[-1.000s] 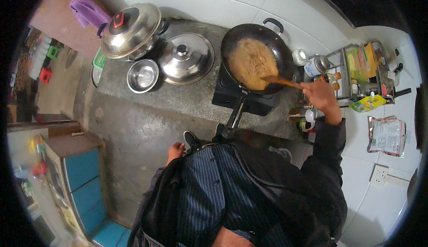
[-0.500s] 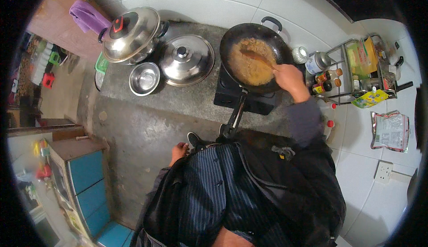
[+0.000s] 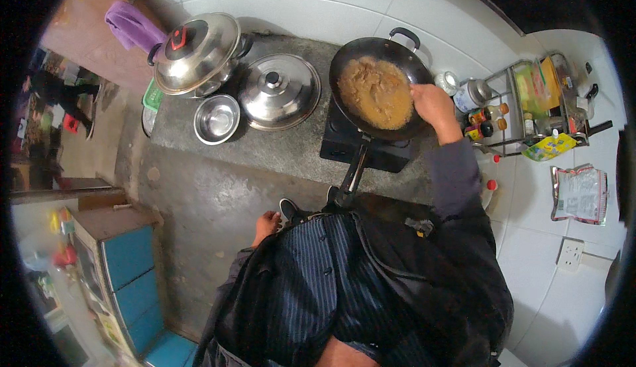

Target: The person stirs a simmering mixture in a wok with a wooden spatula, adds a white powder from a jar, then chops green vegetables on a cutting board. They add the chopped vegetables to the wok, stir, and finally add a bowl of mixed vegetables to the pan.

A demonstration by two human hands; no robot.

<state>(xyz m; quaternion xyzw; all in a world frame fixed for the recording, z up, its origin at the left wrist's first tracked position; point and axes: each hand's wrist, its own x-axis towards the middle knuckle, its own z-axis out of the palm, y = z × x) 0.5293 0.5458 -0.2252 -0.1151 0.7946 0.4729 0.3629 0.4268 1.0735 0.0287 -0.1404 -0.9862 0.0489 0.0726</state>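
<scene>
"Reaching from which side?"
"From the right; the wok (image 3: 416, 67) sits on the stove (image 3: 338, 148), its food (image 3: 376, 95) left of the nearer right hand (image 3: 434, 105); the long handle (image 3: 354, 171) runs toward the person (image 3: 311, 267); the left hand (image 3: 267, 224) is well apart."
"Gripping what?"
"Right fingers curl in at the rim, anything pinched hidden; the left half-curls, grip unclear."
"Count?"
"One wok, one stove; on the counter (image 3: 281, 144), one lidded pot (image 3: 199, 69), one domed lid (image 3: 281, 95), one bowl (image 3: 216, 119)."

Illumination is moderate. Glare marks the domed steel lid (image 3: 279, 101) left of the wok (image 3: 412, 64); fisheye distortion curves the tiled wall (image 3: 318, 12) behind the wok.
</scene>
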